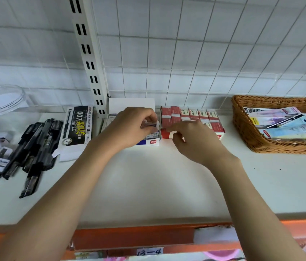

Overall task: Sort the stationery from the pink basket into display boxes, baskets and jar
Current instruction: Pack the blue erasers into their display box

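At centre frame, the left hand pinches a small white-and-blue packet over the open white display box on the shelf. The right hand, fingers curled, rests at the red display box just beside it; whether it grips anything cannot be told.

Risk: the two boxes touch, so a careless push by either hand could shift the red box or tip its upright packs. A packet set in crooked may not seat.

Condition: the packet looks small, light and rigid, partly hidden by fingers. The pink basket shows only as a blurred edge at the bottom of the frame.
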`<state>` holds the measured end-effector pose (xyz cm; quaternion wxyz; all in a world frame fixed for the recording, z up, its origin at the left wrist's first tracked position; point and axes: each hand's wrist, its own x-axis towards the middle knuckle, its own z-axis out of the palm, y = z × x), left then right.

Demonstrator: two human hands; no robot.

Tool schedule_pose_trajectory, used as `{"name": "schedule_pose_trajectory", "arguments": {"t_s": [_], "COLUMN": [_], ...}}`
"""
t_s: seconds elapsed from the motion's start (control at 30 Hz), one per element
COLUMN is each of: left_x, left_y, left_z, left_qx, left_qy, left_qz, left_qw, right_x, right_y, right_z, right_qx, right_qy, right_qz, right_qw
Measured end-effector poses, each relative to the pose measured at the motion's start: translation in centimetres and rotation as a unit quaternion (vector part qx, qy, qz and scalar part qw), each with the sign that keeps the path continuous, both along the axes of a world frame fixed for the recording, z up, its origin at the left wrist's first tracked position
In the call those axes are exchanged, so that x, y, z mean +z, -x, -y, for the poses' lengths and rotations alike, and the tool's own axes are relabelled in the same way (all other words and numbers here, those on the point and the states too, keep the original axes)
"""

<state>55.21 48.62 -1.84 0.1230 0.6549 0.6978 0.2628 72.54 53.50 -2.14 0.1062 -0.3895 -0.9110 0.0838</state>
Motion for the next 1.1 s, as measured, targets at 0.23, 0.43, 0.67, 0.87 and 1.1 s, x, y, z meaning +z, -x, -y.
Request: {"name": "schedule_pose_trajectory", "arguments": {"t_s": [0.23,0.43,0.67,0.87,1.1], "left_x": [0.0,-0.7,-1.1,-3.1,-3.8], "left_y": [-1.0,-0.7,-0.2,-0.9,-2.5], "left_z": [-0.4,-1.0,-0.7,0.7,1.9], "left_qx": [0.009,-0.025,-0.044,-0.039,0.015], "left_qy": [-0.001,0.031,-0.029,-0.137,-0.098], "left_qz": [-0.038,-0.146,-0.123,-0.25,-0.337], "left_qw": [0.999,0.989,0.991,0.958,0.936], "right_x": [-1.9,-1.8,-1.9,-2.5,-3.7], "right_y": [-1.7,-1.2,-1.7,-2.0,-2.5], "right_z": [0.5,0.6,0.2,0.8,2.0], "right_qx": [-0.03,-0.018,-0.028,-0.029,-0.016], "right_qy": [0.013,0.025,0.025,0.04,0.065], "right_qz": [-0.044,-0.061,-0.062,-0.073,-0.083], "right_qw": [0.999,0.998,0.997,0.996,0.994]}}
